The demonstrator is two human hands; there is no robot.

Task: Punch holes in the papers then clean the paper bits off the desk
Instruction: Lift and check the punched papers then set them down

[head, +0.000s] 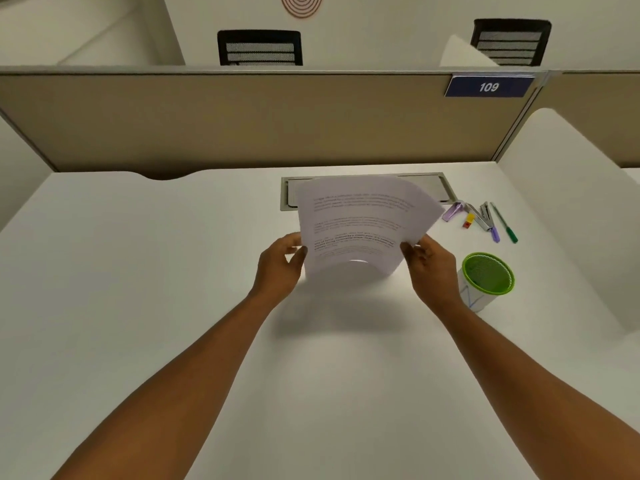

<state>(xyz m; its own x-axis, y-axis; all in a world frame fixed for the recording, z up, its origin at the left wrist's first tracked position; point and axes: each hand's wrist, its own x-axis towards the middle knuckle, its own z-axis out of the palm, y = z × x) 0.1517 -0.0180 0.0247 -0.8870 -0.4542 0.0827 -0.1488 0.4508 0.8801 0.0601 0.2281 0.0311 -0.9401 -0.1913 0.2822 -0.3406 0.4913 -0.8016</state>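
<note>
Papers are hanging above the middle of the worktop, pinched at their near corners by the left hand and the right hand; both hands are clamping the sheets, fingers curled round the edges. Being light, thin and floppy, the stack is bowing between the grips and is likely sliding apart easily, so holding both side edges looks wise. Near the right, a stapler-like tool, pens and a green cup are lying
</note>
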